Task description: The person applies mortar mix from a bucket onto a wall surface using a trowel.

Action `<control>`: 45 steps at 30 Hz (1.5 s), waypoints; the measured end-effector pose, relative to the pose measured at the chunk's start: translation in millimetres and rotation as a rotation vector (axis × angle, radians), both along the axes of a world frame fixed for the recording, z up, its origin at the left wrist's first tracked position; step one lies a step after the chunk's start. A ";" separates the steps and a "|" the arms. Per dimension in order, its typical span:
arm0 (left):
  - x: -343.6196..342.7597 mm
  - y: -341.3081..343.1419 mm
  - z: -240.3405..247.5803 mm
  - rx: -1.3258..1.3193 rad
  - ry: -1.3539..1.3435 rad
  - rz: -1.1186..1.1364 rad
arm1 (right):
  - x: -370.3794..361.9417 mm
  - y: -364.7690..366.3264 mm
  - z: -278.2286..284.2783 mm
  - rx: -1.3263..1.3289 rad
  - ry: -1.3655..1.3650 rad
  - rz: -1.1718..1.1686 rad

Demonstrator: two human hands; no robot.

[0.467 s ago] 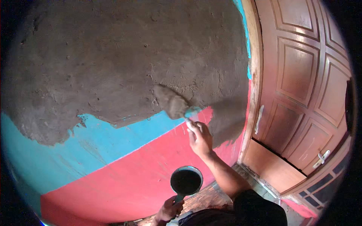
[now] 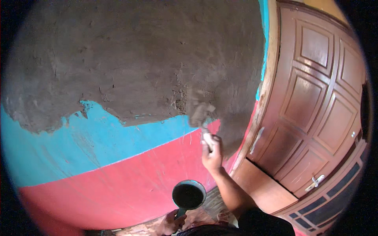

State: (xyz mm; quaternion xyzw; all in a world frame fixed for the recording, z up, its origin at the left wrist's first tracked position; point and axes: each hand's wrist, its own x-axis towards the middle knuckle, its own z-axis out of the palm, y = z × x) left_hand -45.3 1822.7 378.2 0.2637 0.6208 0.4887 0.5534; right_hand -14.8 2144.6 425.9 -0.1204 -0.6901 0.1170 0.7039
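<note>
My right hand (image 2: 212, 151) is wrapped round the pale handle of a trowel (image 2: 201, 114). The mortar-smeared blade lies against the wall, smeared by motion, at the lower edge of the wet grey-brown plaster (image 2: 138, 59). Below it, my left hand (image 2: 171, 223) grips the handle of a round pan (image 2: 189, 195), holding it level and low in front of me. Dark mortar fills the pan's bowl. Around the blade the plaster is rough, with ridges and crumbs, while farther left and up it looks smoother.
Blue paint (image 2: 130, 143) and red paint (image 2: 130, 185) show bare under the plaster. To the right stand a wooden door frame (image 2: 262, 106) and a brown panelled door (image 2: 311, 86) with a metal handle (image 2: 315, 183). A brown board (image 2: 267, 187) crosses the door's foot.
The view has shifted, with the door appearing lower and farther left. The trowel has swung from slanting up-left to more upright, and its blade sits farther right along the plaster edge.
</note>
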 end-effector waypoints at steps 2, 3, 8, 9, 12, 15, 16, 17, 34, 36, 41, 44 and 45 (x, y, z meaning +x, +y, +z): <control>1.6 1.8 -4.0 0.001 0.010 0.006 | -4.4 -9.7 13.6 0.080 -0.106 0.019; 1.1 5.9 -5.1 0.005 0.017 -0.001 | -5.4 -4.3 8.6 0.079 -0.110 -0.025; -5.6 16.1 -8.8 0.006 0.069 0.016 | 20.5 28.6 -40.9 -0.162 -0.052 -0.105; -6.2 15.5 -9.1 0.000 0.080 0.017 | 33.2 40.1 -50.7 -0.248 -0.085 -0.157; -10.1 10.9 -12.2 -0.040 0.119 0.029 | 46.6 46.9 -51.9 -0.230 -0.026 -0.136; -11.9 12.8 -16.2 -0.083 0.163 0.006 | 46.3 21.8 -26.9 -0.146 -0.088 -0.119; -19.5 6.3 -80.0 0.159 -0.045 0.040 | 35.3 12.0 -20.5 -0.153 -0.083 -0.041; -20.7 10.6 -74.3 0.159 -0.052 0.028 | 27.0 7.2 -12.1 -0.055 -0.093 -0.043; -44.9 -3.8 -146.5 0.355 0.354 -0.103 | -0.5 0.5 -14.0 -0.109 0.072 -0.109; -43.6 -1.6 -115.5 0.241 0.302 -0.079 | -8.5 -9.7 18.2 0.052 -0.050 -0.098; -37.0 -9.5 -103.2 0.309 0.245 -0.001 | -14.7 21.8 -20.7 -0.092 0.016 -0.069; -31.1 -9.0 -107.1 0.604 0.214 0.088 | 7.9 42.3 -56.1 -0.346 0.029 -0.144; -27.9 -11.0 -103.8 0.601 0.218 0.090 | 14.6 44.7 -59.5 -0.439 0.026 -0.186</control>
